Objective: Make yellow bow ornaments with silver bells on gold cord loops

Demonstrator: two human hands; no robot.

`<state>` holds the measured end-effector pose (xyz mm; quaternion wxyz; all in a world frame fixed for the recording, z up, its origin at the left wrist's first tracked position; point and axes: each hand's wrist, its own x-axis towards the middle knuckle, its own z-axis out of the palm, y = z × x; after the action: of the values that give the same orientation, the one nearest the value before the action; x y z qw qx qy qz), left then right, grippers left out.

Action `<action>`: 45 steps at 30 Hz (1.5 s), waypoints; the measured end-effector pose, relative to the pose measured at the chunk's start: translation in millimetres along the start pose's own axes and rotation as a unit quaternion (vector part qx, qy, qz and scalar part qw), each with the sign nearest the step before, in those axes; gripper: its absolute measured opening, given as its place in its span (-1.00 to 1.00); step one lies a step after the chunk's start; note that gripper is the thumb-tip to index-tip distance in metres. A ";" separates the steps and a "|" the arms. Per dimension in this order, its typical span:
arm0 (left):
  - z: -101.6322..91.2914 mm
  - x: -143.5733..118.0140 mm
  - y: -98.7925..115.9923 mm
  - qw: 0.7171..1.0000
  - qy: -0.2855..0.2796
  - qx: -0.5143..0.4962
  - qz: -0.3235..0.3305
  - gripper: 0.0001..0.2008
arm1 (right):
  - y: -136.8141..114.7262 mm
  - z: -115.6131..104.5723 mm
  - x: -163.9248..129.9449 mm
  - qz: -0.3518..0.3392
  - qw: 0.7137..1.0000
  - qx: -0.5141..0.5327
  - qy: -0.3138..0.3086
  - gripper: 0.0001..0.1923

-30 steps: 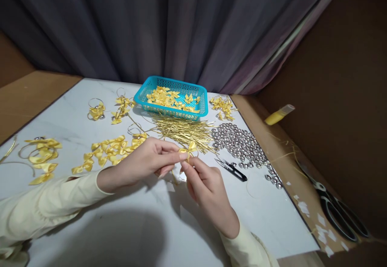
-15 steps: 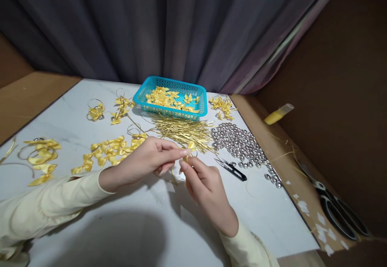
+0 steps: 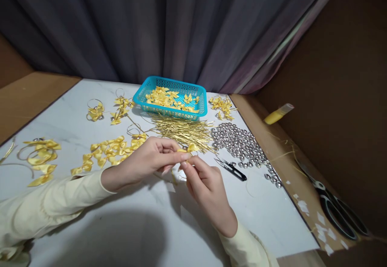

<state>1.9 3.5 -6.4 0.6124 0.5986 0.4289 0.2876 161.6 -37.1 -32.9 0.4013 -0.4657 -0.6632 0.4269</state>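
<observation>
Over the middle of the white board, my left hand [image 3: 152, 157] and my right hand [image 3: 205, 182] meet fingertip to fingertip. Between them is a yellow ribbon bow [image 3: 191, 147], with a small silver bell against its left side. My left thumb and fingers pinch the bow from the left. The right thumb and forefinger are closed just below it, by a thin gold tie that curves out beside the bow. How the tie runs under my fingertips is hidden. Behind my hands lies a heap of gold twist ties [image 3: 184, 130].
A blue basket [image 3: 171, 112] holds yellow bows at the back. More bows [image 3: 105, 150] lie left. Silver bells [image 3: 238, 140] are piled right, near thread snips [image 3: 231, 170]. Large scissors [image 3: 335, 210], paper scraps and a yellow tube [image 3: 276, 114] lie beyond the board's right edge.
The bow has turned from upright to lying sideways, and a silver bell now shows beside it. My left hand has shifted slightly to the right; my right hand has hardly moved.
</observation>
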 end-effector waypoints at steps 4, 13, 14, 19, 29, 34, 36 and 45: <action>-0.4 0.5 1.9 1.000 -0.006 0.000 -0.001 -0.74 | 1.6 -0.8 0.3 0.004 1.000 0.003 0.004 -0.75; 2.7 2.2 3.2 1.000 0.005 -0.009 0.006 -0.64 | 2.3 -0.6 1.1 0.002 1.000 -0.012 -0.002 -0.73; 3.2 2.6 2.5 1.000 0.008 -0.006 0.010 -0.63 | 2.7 -0.4 1.0 0.003 1.000 -0.012 -0.002 -0.74; 4.1 3.5 -0.2 1.000 0.010 -0.003 0.024 -0.67 | 3.7 0.3 0.6 -0.005 1.000 -0.008 -0.004 -0.76; -3.7 4.4 3.3 0.997 0.069 0.017 0.028 -0.59 | 3.6 1.2 0.3 -0.076 0.994 -0.050 0.063 -0.95; -5.3 5.8 6.7 0.997 0.077 0.012 0.028 -0.57 | 4.6 -1.5 -3.3 -0.198 0.953 -0.093 0.210 -0.66; -4.6 4.8 6.8 0.996 0.072 0.019 0.038 -0.60 | 3.4 -3.1 -4.2 -0.253 0.931 -0.150 0.215 -0.72; 2.0 -0.9 6.9 0.993 0.078 0.063 0.067 -0.63 | 6.8 -1.5 -0.8 -0.278 0.913 -0.246 0.169 -0.90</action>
<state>4.3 2.5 0.4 0.5175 0.6392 0.4513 0.3462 165.0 -36.2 -39.0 0.4825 -0.4119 -0.7722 0.0369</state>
